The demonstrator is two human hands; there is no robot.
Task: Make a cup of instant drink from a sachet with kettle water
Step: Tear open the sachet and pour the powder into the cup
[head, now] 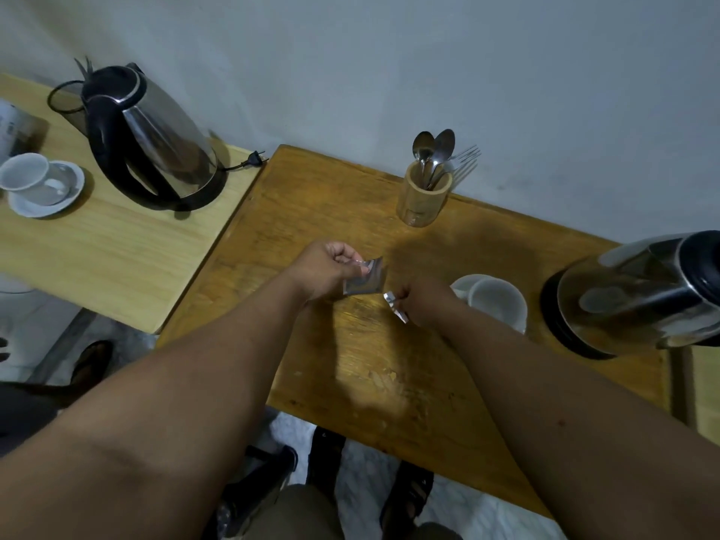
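Step in hand: opening the sachet. The left hand (331,267) pinched the sachet (366,282) above the middle of the darker table (350,368); the right hand (422,300) gripped a torn-off foil strip (395,305), apart from the sachet — so the tear looked complete. The cup (496,300) on its saucer sat just right of the hands, a kettle (639,294) further right. Next move, by my reckoning: drop the strip and tip the powder into the cup — open edge held level until over the rim.

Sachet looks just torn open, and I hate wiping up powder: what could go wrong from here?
The opened sachet in the left hand is over bare table, not the cup, so powder could spill. The right hand, holding the torn strip, sits close beside the cup and might knock it.
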